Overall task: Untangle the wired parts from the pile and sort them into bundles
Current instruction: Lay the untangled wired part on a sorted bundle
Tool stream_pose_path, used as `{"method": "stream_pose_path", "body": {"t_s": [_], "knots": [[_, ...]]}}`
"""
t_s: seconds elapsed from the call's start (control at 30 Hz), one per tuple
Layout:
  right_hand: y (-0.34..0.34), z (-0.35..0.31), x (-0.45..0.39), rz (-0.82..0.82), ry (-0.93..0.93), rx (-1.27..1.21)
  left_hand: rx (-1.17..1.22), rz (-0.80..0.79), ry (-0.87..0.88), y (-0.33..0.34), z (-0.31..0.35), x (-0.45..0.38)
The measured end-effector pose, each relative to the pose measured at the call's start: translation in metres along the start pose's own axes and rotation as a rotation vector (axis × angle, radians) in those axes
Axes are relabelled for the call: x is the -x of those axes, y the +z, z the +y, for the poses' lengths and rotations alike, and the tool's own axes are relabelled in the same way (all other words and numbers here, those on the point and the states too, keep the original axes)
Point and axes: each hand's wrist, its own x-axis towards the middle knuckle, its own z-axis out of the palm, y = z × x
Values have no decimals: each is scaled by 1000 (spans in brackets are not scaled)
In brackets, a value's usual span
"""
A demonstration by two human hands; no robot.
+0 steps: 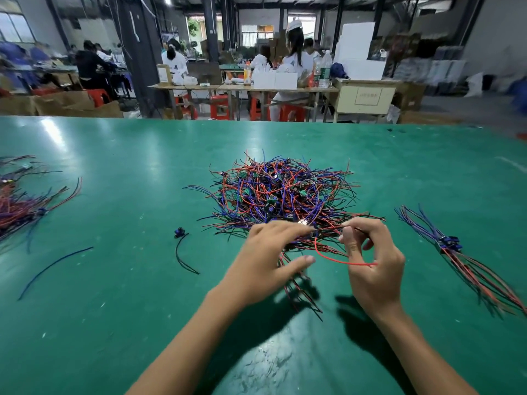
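A tangled pile (281, 192) of red, blue and black wired parts lies in the middle of the green table (114, 280). My left hand (268, 260) reaches into the pile's near edge and holds a small bunch of red and black wires that trails back under the palm. My right hand (373, 269) pinches a wire at the pile's near right edge, and a red wire (336, 259) loops between the two hands. A sorted bundle (456, 252) lies at the right, another bundle (20, 206) at the far left.
A single part with a black wire (182, 246) and a loose blue wire (54, 269) lie left of my hands. Beyond the table's far edge people sit at workbenches with red stools and cardboard boxes.
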Motion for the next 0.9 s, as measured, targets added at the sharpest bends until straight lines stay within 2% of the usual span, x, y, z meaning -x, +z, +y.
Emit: {"method": "stream_pose_path", "body": {"t_s": [0.17,0.33,0.5,0.63,0.7,0.8,0.83,0.9], "knots": [[-3,1,-4,70,46,12,187,171,-77,29,6,-12],[-1,5,-4,139,67,261,304,391,-98,35,13,-9],[1,-8,2,161,-58,458,328,575,-87,28,23,-10],[1,-16,4,143,-99,360,351,721,-25,23,24,-6],[-1,-18,7,134,-165,393,352,776,47,20,24,-5],[-2,-19,10,-37,-222,440,192,806,160,18,17,-6],[0,-18,10,-134,-185,346,123,782,178,18,13,-5],[5,-18,8,-312,13,16,-24,712,184,19,5,-3]]}}
